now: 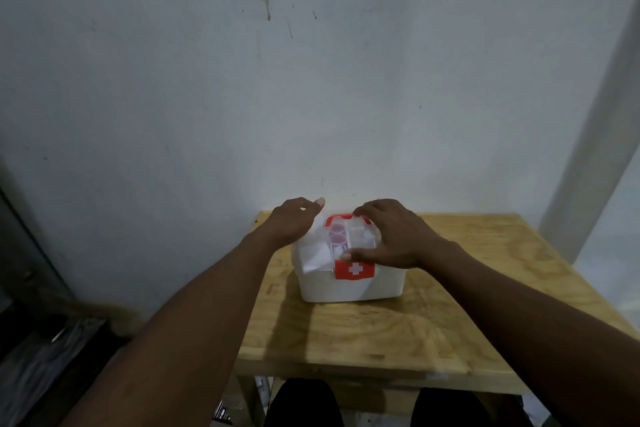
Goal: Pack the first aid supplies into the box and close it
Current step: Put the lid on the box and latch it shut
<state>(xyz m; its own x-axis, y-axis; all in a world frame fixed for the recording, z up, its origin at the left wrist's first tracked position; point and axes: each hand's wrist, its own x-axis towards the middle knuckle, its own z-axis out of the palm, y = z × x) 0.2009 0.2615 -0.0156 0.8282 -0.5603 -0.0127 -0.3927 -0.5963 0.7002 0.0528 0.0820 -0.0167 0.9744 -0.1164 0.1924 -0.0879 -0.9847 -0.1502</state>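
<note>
Head view. White first aid box (349, 282) sits on the wooden table (381, 329), toward its far left part, near the wall (311, 80). Clear lid (341, 246) is on; small items show through, blurred. Red latch (354, 269) with white cross on near face; red handle (343, 218) at far edge. Left hand (291, 222) rests on the lid's left end, fingers spread, gripping nothing. Right hand (391, 236) lies flat on the lid, fingers spread, thumb just above the latch.
</note>
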